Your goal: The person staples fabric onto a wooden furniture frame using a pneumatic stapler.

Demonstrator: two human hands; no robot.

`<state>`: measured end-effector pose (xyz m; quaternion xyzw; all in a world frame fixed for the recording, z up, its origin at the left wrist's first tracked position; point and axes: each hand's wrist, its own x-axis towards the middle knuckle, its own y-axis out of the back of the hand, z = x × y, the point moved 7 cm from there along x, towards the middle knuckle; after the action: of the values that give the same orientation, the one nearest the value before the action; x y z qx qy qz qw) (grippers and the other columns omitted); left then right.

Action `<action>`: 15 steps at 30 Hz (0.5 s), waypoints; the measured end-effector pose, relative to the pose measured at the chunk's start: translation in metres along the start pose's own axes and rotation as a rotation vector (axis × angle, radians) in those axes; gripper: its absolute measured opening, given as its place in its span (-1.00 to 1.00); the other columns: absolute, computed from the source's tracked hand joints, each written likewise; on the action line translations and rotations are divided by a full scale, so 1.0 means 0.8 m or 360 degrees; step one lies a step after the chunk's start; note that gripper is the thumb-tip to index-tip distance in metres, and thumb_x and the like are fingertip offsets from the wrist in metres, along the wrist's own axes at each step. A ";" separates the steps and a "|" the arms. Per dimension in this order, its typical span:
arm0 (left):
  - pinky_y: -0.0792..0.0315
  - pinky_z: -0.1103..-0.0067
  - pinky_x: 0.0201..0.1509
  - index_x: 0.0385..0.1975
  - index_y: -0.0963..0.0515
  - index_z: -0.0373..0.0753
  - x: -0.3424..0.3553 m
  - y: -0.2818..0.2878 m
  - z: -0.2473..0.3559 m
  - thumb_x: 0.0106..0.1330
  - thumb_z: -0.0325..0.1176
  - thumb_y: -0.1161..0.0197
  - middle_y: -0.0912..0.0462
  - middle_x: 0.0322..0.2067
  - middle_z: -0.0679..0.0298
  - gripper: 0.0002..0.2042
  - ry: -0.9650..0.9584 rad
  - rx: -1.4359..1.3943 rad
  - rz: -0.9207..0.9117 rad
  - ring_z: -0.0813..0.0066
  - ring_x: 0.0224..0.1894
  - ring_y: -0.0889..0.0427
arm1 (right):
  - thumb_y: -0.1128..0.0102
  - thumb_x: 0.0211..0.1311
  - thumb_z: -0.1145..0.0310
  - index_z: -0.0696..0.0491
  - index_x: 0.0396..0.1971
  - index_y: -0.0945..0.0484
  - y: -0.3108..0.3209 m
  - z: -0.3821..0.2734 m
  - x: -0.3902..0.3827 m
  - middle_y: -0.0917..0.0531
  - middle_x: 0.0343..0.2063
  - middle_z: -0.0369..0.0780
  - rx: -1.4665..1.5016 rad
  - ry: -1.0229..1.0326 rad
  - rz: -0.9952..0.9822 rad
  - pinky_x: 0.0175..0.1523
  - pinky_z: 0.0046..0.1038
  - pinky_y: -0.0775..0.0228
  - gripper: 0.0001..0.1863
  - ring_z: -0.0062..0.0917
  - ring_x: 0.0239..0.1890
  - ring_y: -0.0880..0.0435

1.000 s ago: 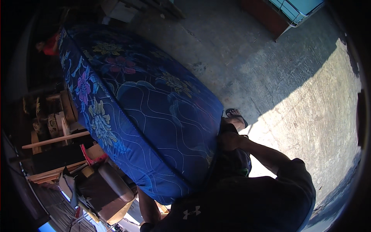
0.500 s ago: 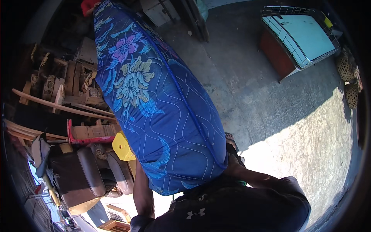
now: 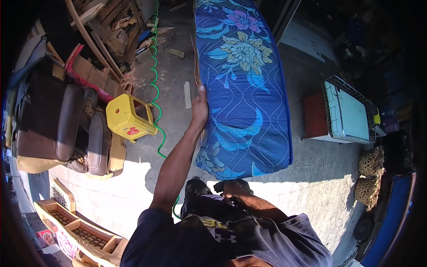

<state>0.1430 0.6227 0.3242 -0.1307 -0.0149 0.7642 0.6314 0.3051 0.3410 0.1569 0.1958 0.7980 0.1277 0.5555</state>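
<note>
A long, padded blue panel, quilted with flowers and wavy stitching, stretches away from me. Along its left side runs a thin brown edge. My left hand grips that left side, its thumb laid along the edge and its fingers partly hidden. Below the panel's near end, close to my body, my right hand is curled beside a dark shape; what it holds is hard to make out.
A yellow plastic stool and a green coiled hose lie left of the panel. Brown padded seating, wood scraps and a slatted wooden frame are farther left. At right stand a wire-railed pale-topped cabinet and woven baskets.
The panel has swung to the right and now points nearly straight ahead. My left hand shows on its left side; my right hand has come off its near right corner toward my body.
</note>
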 end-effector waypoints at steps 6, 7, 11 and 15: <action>-0.28 0.48 -0.40 -0.64 -0.42 -0.30 0.013 -0.013 -0.008 0.51 0.25 0.14 -0.40 -0.62 0.37 -0.31 -0.0154 -0.0139 -0.0024 0.57 -0.50 -0.34 | -0.25 0.16 0.22 0.13 -0.46 -0.63 -0.016 0.163 -0.119 -0.62 -0.58 -0.21 0.1556 -0.0574 0.0429 -0.43 -0.41 -0.32 -0.75 -0.43 -0.56 -0.55; -0.20 0.46 -0.49 -0.71 -0.33 -0.25 0.008 -0.003 0.000 0.51 0.25 0.13 -0.31 -0.69 0.42 -0.31 -0.0186 -0.0166 0.0028 0.60 -0.56 -0.27 | -0.29 0.19 0.23 0.13 -0.38 -0.64 0.005 0.178 -0.164 -0.58 -0.62 -0.24 0.2087 -0.0797 0.0471 -0.50 -0.44 -0.42 -0.76 -0.52 -0.64 -0.54; -0.18 0.46 -0.48 -0.71 -0.33 -0.26 0.011 -0.009 0.006 0.52 0.22 0.11 -0.27 -0.69 0.42 -0.32 -0.0099 -0.0230 -0.0025 0.61 -0.55 -0.24 | -0.16 0.18 0.40 0.06 -0.32 -0.46 0.117 0.322 -0.342 -0.53 -0.60 -0.20 0.2766 -0.0226 0.1656 -0.45 -0.37 -0.53 -0.88 -0.39 -0.59 -0.57; -0.17 0.45 -0.49 -0.71 -0.31 -0.25 -0.015 -0.022 0.012 0.54 0.16 0.07 -0.24 -0.70 0.44 -0.36 -0.0101 -0.0303 -0.0026 0.62 -0.56 -0.22 | -0.19 0.27 0.21 -0.02 -0.42 -0.42 0.360 0.193 -0.525 -0.37 -0.65 -0.38 0.1885 -0.0303 0.2373 -0.59 -0.43 -0.34 -0.80 -0.63 -0.69 -0.38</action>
<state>0.1602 0.6160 0.3386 -0.1657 -0.1086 0.7579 0.6216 0.6275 0.4045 0.5750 0.9124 0.3544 0.0077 0.2043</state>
